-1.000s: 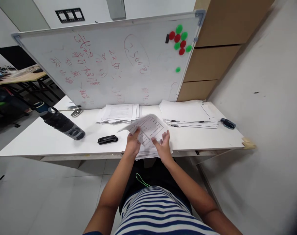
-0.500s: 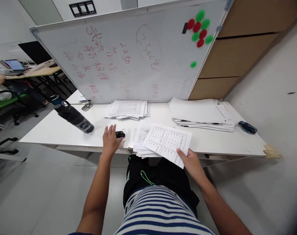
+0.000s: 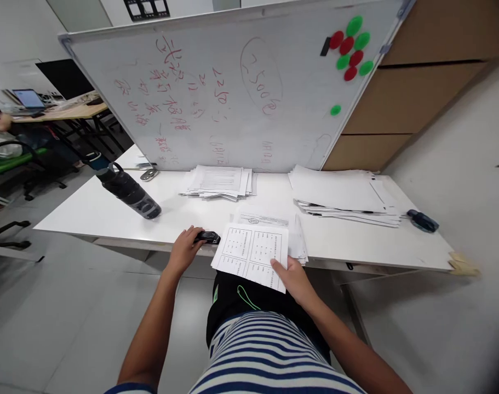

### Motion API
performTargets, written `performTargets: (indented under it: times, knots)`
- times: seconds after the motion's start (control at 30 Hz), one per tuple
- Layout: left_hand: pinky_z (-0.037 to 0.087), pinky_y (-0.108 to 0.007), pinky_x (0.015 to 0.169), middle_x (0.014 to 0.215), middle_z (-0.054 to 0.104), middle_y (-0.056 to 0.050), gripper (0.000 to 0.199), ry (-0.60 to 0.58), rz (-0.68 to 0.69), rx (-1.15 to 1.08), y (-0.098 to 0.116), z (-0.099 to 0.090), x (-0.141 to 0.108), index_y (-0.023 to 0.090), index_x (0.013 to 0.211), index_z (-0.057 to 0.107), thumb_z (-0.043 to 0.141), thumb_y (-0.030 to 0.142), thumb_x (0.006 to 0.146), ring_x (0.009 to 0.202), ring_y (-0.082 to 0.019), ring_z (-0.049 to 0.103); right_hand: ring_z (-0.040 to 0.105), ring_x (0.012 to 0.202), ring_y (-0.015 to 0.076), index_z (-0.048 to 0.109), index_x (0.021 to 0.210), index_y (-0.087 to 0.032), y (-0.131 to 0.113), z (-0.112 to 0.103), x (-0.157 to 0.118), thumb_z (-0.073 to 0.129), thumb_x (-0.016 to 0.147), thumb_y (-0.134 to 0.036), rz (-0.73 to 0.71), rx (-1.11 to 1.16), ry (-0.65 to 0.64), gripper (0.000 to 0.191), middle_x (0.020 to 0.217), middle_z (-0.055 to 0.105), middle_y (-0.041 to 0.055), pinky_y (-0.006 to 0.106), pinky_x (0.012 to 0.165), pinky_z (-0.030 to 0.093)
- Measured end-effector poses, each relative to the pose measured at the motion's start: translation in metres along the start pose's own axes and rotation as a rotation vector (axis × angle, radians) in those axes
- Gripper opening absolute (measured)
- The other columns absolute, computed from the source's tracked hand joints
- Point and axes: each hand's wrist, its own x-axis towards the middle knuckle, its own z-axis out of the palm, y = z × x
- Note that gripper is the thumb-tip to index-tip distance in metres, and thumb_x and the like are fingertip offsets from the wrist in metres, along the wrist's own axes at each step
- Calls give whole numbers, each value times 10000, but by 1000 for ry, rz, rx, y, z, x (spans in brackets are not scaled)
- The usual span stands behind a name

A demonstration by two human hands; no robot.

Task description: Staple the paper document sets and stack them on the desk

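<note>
A small black stapler (image 3: 208,237) lies near the desk's front edge. My left hand (image 3: 185,247) has its fingers closed round the stapler's left end. Between the thumb and fingers of my right hand (image 3: 295,278) are printed sheets (image 3: 249,254) with boxed tables on them, tilted over the front edge. Their left corner is close to the stapler's tip, though I cannot tell whether they touch. Behind and partly under the sheets is a loose stack of papers (image 3: 297,241) on the desk.
Further back on the white desk (image 3: 89,213) are a paper pile (image 3: 218,180), a wider stack of sheets (image 3: 339,189), a dark bottle (image 3: 130,191) and a computer mouse (image 3: 149,174). A dark blue object (image 3: 422,221) lies at the right. The whiteboard (image 3: 233,126) stands behind. A person (image 3: 3,128) sits far left.
My right hand has brought the sheets left and nearer my body, toward the stapler. My left hand, spread beside the stapler before, has closed on it.
</note>
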Motion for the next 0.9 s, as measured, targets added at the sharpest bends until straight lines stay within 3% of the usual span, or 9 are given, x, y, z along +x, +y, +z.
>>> performTargets:
  times: [0.13, 0.3, 0.37, 0.53, 0.63, 0.73, 0.9]
  knots:
    - [376, -461, 1095, 1277, 654, -45, 339, 2, -35, -43, 2, -2, -6, 293, 1238, 554, 509, 397, 919, 1318, -272, 502, 644, 1160, 284, 664, 1210, -194, -11, 22, 9, 615, 863, -453, -29, -28, -92, 436, 1256, 688, 96, 441, 998, 512]
    - [310, -490, 1145, 1290, 648, -41, 336, -31, -10, -37, 4, 0, -10, 296, 1227, 583, 522, 398, 913, 1358, -286, 461, 625, 1182, 263, 628, 1254, -209, -15, 50, 23, 593, 881, -424, -82, -33, -179, 432, 1282, 672, 81, 428, 1008, 498]
    - [344, -475, 1122, 1301, 641, -52, 361, -66, -5, -46, 7, -2, -11, 289, 1239, 590, 535, 404, 901, 1342, -292, 476, 622, 1183, 263, 624, 1258, -213, -15, 59, 28, 590, 882, -420, -74, -40, -196, 432, 1279, 672, 77, 432, 1010, 493]
    - [467, -398, 982, 1345, 612, -66, 572, -235, -90, -137, 19, -24, 0, 288, 1297, 584, 626, 573, 803, 1230, -307, 563, 613, 1193, 263, 623, 1251, -216, -16, 64, 30, 583, 886, -426, -85, -59, -180, 423, 1276, 671, 74, 432, 1020, 482]
    - [456, -387, 986, 1326, 630, -65, 547, -164, -144, -167, 31, -30, 20, 273, 1283, 604, 500, 619, 872, 1206, -299, 578, 625, 1174, 263, 626, 1236, -214, -15, 60, 29, 590, 885, -426, -74, -54, -180, 412, 1268, 675, 77, 428, 998, 496]
    - [385, -430, 1068, 1270, 661, -83, 530, -63, -124, -123, 43, -20, 46, 234, 1233, 634, 380, 594, 939, 1196, -288, 579, 632, 1165, 261, 623, 1231, -207, -12, 57, 28, 598, 883, -426, -68, -25, -179, 413, 1263, 678, 83, 421, 987, 505]
    - [203, -554, 1162, 1372, 588, -96, 543, -85, -135, -17, 55, 15, 73, 253, 1247, 612, 281, 581, 969, 1399, -322, 373, 637, 1164, 256, 617, 1223, -194, -8, 54, 28, 607, 884, -432, -51, 48, -184, 414, 1260, 681, 92, 418, 998, 501]
